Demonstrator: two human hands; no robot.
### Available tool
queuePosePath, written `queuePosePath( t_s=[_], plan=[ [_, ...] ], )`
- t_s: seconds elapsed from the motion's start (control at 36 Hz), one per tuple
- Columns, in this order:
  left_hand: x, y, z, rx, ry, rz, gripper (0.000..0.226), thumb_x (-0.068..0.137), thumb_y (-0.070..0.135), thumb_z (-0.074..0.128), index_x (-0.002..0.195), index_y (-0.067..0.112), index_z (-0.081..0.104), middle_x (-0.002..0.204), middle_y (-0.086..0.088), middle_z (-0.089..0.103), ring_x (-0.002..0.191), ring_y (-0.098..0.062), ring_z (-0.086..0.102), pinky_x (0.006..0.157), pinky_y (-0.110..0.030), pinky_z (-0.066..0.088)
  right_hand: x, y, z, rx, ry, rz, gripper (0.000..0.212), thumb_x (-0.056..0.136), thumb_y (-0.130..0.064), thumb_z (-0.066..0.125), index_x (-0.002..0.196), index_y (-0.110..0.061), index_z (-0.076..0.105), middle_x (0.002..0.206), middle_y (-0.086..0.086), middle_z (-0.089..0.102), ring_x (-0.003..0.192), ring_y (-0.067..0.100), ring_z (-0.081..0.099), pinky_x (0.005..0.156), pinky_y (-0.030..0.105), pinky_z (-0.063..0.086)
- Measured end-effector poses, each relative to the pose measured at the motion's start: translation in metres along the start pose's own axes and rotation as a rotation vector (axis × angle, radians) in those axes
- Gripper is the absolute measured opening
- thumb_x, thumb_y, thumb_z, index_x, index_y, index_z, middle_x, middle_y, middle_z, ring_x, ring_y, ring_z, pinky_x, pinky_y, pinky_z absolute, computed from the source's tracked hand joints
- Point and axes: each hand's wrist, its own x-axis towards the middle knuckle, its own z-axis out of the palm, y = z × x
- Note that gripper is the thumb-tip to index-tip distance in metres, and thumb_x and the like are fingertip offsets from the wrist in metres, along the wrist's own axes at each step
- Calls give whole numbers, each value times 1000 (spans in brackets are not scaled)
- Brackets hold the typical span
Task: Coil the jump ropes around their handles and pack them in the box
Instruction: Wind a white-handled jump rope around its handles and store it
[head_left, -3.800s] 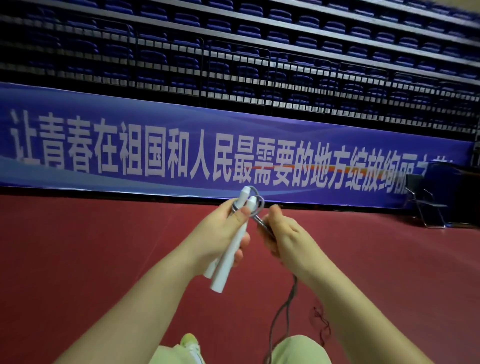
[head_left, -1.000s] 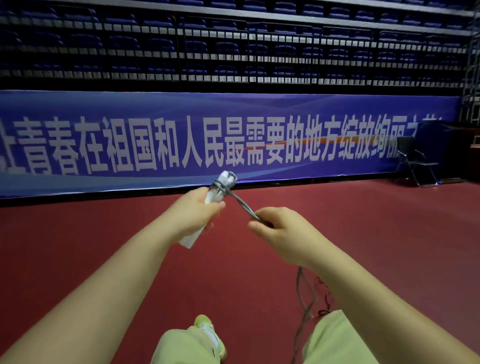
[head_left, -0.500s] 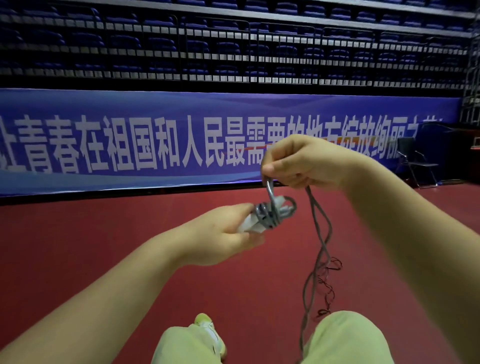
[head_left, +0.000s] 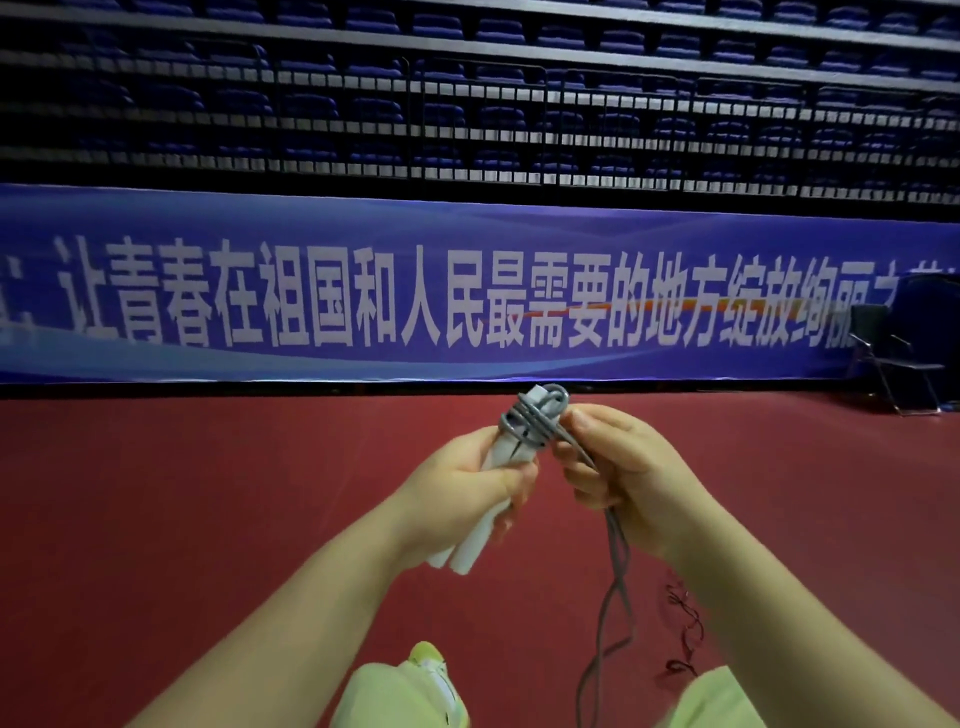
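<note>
Left hand (head_left: 462, 488): fingers curled round two white plastic jump-rope handles (head_left: 480, 535), held side by side. Right hand (head_left: 618, 475): pinching grey rope cord (head_left: 615, 587), several turns coiled at the handles' tops, remainder hanging. Beyond: red sports floor (head_left: 208, 493), blue banner (head_left: 415, 291).

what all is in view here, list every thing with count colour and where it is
handles: two, white, side by side in the left hand
jump rope: one, grey, coiled around the handles' top ends, its loose length hanging down through the right hand
thin cord: one, dark red, lying on the floor at lower right
floor: red, across the lower half
banner: one, blue with white characters, along the far wall
seats: many, blue, in rows above the banner
chair: one, dark, at far right
shoe: one, yellow-green, bottom centre
left hand: grips the handles
right hand: pinches the jump rope
</note>
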Motion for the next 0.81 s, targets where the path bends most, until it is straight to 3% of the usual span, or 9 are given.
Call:
queuePosePath(
  t_s=[0.08,0.19,0.28,0.39,0.47,0.53,0.64,0.72,0.81],
  plan=[
    [1,1,0,-8,45,10,7,96,4,50,100,-1,53,67,-3,52,55,-13,50,52,-26,45,-4,4,16,-199,150,-123,13,82,-27,63,83,-23,76,62,-5,54,45,7,38,42,19,28],
    [5,4,0,79,106,-8,20,96,7,51,107,-10,52,66,-6,52,54,-16,48,53,-27,44,-3,7,25,-758,326,-346,9,90,-22,64,87,-25,72,70,0,67,61,23,56,57,37,43],
    [7,8,0,181,95,-46,16,95,14,53,103,2,57,72,-6,54,60,-15,50,61,-31,45,-2,11,20,-862,374,-346,19,90,-24,62,71,-26,63,56,-11,54,50,6,42,50,24,32],
    [-1,13,-5,356,-25,-54,21,92,20,57,112,25,57,80,3,59,67,-8,55,70,-30,49,-10,12,16,-916,359,-375,29,91,-22,61,64,-29,54,53,-16,49,49,4,41,48,17,30],
    [-11,15,-11,306,-145,-32,33,80,26,67,111,31,56,87,7,63,75,-5,60,75,-29,53,-17,9,18,-877,318,-421,28,89,-27,60,64,-37,50,55,-21,52,51,1,44,50,12,33],
    [-17,8,-12,122,-212,-43,45,70,25,70,113,19,57,89,2,63,73,-9,62,69,-26,54,-20,10,18,-806,315,-435,19,82,-38,57,64,-34,52,55,-18,49,51,1,41,50,12,32],
    [-23,-14,-5,-371,-399,-160,72,70,31,72,129,0,43,78,-1,58,51,-11,52,52,-27,51,-20,24,12,-712,352,-425,36,78,-46,56,65,-12,52,54,-14,44,51,1,36,50,16,28],
    [-17,-14,2,-277,-262,-204,60,73,29,63,119,-5,44,67,4,53,43,-7,42,42,-20,40,-16,31,8,-680,366,-302,31,88,-33,60,71,-7,58,52,-13,43,49,2,35,51,21,30],
    [-3,-5,9,106,-57,-170,44,69,33,57,97,0,54,67,2,53,47,-10,45,50,-26,39,-9,37,7,-679,389,-207,28,96,-30,51,72,-16,55,57,-12,43,53,5,36,56,30,31]
  ],
)
